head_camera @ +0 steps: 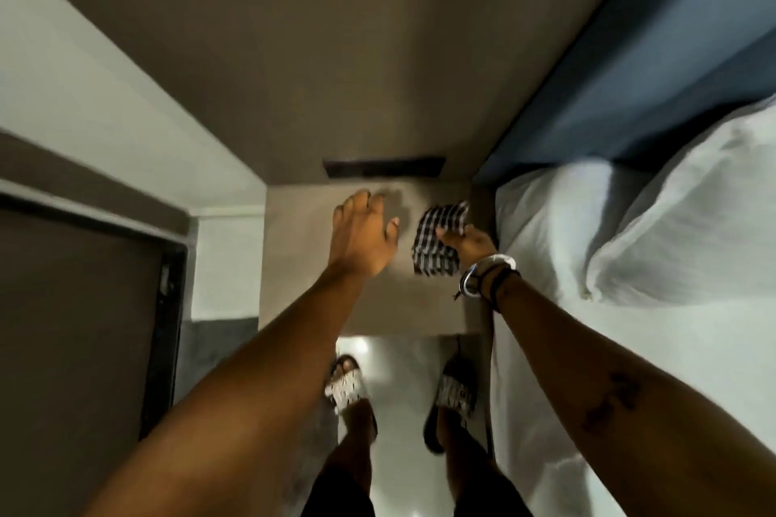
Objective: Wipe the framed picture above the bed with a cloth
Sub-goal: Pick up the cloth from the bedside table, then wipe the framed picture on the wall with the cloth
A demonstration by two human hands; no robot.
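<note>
A black-and-white checked cloth (436, 239) lies bunched over the right part of a brown bedside table (310, 306), and my right hand (466, 241) grips its right edge. My left hand (363, 233) hovers open, fingers spread, just left of the cloth above the tabletop. The framed picture is out of view. Both forearms reach down from the bottom of the frame.
The bed with a white sheet (588, 348) and a white pillow (680, 206) runs along the right, against a blue headboard (630, 67). A brown wall panel (336, 46) rises behind the table. A dark door frame (163, 306) stands at left. My sandalled feet (348, 386) stand on glossy floor.
</note>
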